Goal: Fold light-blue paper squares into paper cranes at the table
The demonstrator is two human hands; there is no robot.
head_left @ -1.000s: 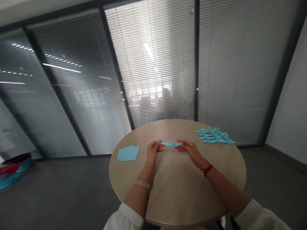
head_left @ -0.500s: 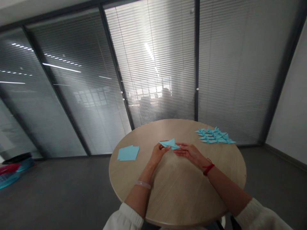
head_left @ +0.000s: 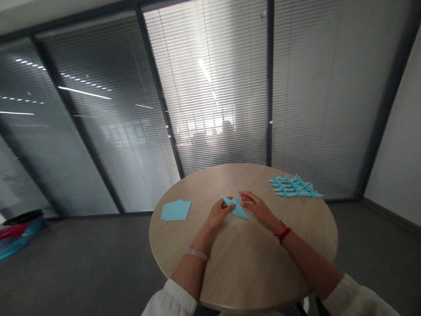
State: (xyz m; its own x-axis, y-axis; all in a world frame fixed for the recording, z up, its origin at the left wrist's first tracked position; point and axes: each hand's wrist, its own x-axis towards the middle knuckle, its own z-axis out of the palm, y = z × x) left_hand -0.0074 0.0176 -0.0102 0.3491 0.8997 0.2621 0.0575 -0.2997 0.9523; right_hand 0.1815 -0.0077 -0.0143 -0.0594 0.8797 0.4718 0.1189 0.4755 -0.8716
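Note:
My left hand (head_left: 218,213) pinches a piece of folded light-blue origami paper (head_left: 238,210), its thumb lying on top near the middle. The paper has pointed corners, one aimed down to the right and another up to the left. At the paper's upper right point, the bent fingers of my right hand (head_left: 258,207) close on a small tip. The fingertips partly cover that tip. Both hands are just above the round wooden table (head_left: 250,263).
A small stack of flat blue paper sheets (head_left: 176,210) lies on the table's left side. Several folded blue paper cranes (head_left: 294,186) stand in rows at the back right. Glass panels with blinds (head_left: 217,87) rise behind the table. Bins (head_left: 33,224) sit on the floor far left.
The folded paper has turned, so one point now aims down to the right. My right hand has shifted from the paper's right end to its upper right tip. My left hand keeps its hold.

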